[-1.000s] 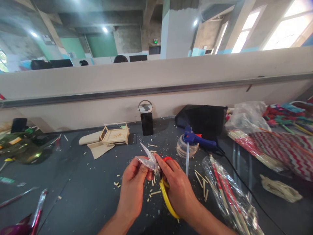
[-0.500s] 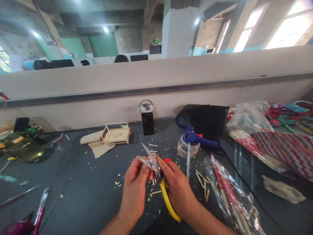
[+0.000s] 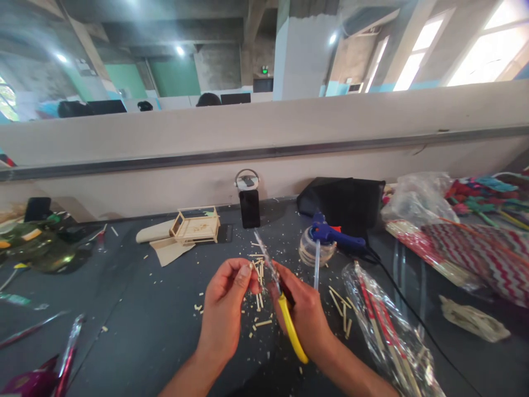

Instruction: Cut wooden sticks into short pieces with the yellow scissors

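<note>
My left hand [image 3: 225,300] pinches a tiny pale piece of wood [image 3: 251,266] between thumb and fingertips. In my right hand [image 3: 303,306] is a pair of scissors [image 3: 291,331] with yellow handles, its blades together and pointing up and away to the left. The blades are apart from my left fingers. Several thin wooden sticks [image 3: 259,300] and small offcuts lie on the dark table between and beyond my hands. A small wooden frame model [image 3: 197,227] stands behind my left hand, partly on a pale sheet.
A blue glue gun [image 3: 339,236] rests on a round glass jar [image 3: 309,253], its cord trailing right. A black phone [image 3: 250,208] stands near the wall. Plastic-wrapped sticks [image 3: 384,320] lie at the right, a green transparent object [image 3: 37,248] at the left.
The scissor blades have closed and moved right, away from my left hand. My left fingers have shifted slightly, and the small piece between them now shows.
</note>
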Available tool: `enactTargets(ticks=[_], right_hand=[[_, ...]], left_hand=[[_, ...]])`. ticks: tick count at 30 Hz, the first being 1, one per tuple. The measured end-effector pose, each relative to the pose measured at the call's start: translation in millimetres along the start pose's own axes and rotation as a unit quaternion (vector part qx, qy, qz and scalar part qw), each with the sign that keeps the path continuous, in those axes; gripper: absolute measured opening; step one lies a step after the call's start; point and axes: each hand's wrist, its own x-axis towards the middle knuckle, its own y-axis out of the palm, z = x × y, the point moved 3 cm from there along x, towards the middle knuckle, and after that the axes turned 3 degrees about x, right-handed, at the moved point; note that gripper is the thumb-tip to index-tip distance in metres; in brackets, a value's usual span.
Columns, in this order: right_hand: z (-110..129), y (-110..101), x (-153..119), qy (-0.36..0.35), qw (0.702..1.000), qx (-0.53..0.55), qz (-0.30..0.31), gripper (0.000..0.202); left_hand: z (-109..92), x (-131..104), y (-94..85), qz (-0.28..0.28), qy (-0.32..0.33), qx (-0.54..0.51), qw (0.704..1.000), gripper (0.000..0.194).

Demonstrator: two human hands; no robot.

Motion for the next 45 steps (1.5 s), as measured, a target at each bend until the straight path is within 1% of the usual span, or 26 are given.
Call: enactTargets(ticks=[2, 5, 10, 15, 20, 23, 29, 33, 36, 41, 43, 45], right_hand=[[0, -1, 1, 0.004, 1.0, -0.016, 0.001, 0.048], [3, -1, 4, 0.015, 0.998, -0.054, 0.032, 0.049], [8, -3, 7, 0.01, 0.991, -0.111, 0.075, 0.058], [9, -7, 10, -0.02, 0.987, -0.143, 0.075, 0.059], [10, -8, 10, -0.02, 0.982, -0.158, 0.1, 0.06], [11, -8, 10, -0.025, 0.981, -0.166, 0.101, 0.062], [13, -7, 9, -0.021, 0.982, -0.159, 0.098, 0.063], [14, -7, 9, -0.025, 0.982, -0.159, 0.097, 0.062], [11, -7, 8, -0.015, 0.983, -0.149, 0.102, 0.061], [6, -4, 4, -0.012, 0.989, -0.116, 0.085, 0.064], [4, -3, 3, -0.005, 0.992, -0.092, 0.083, 0.06], [3, -3, 3, 0.012, 0.995, -0.056, 0.08, 0.051]], left_hand=[[-1, 1, -2.9, 0.0, 0.006, 0.018, 1.0, 0.014], [-2, 5, -6.7, 0.002, 0.004, 0.039, 0.999, 0.015], [-9, 13, -10.4, 0.024, -0.001, 0.04, 0.999, 0.011], [-18, 17, -13.0, 0.056, -0.018, 0.041, 0.997, 0.007], [-22, 19, -15.7, 0.066, -0.031, 0.054, 0.996, 0.003], [-22, 20, -16.7, 0.065, -0.035, 0.053, 0.996, 0.005], [-20, 20, -19.4, 0.081, -0.03, 0.051, 0.995, 0.009], [-19, 20, -21.4, 0.09, -0.032, 0.051, 0.994, 0.008], [-20, 20, -20.0, 0.087, -0.031, 0.051, 0.994, 0.008], [-20, 20, -17.8, 0.088, -0.033, 0.049, 0.994, 0.008], [-20, 21, -18.9, 0.093, -0.038, 0.04, 0.994, 0.008], [-21, 21, -20.7, 0.097, -0.047, 0.027, 0.994, 0.008]])
